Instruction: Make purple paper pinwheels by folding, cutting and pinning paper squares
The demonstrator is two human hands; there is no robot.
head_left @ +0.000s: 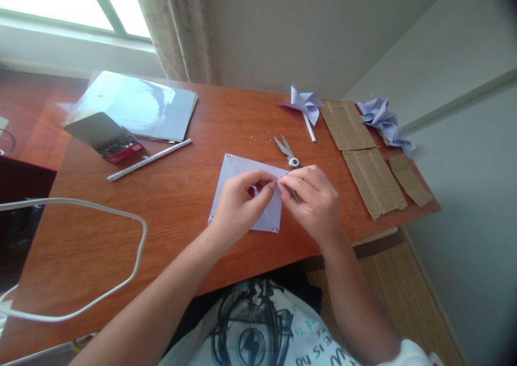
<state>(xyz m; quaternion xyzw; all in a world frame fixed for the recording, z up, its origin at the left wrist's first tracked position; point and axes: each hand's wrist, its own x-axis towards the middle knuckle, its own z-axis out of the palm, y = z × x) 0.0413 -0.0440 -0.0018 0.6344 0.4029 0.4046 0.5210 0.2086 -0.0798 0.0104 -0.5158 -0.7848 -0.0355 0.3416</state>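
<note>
A square of pale paper with small holes near its corners lies on the table under my hands. My left hand pinches the paper at its right corner between thumb and forefinger. Right beside it, my right hand is closed in a pinch at the same corner; what its fingertips hold is too small to make out. Behind the right hand lies a pair of scissors, blades pointing away from me, its handles partly hidden by that hand.
Beyond the scissors are paper scraps and a paper pinwheel on a stick. Corrugated cardboard pieces and more folded pinwheels sit at right. At left are a rolled paper stick, an open box, a folder and a white cable.
</note>
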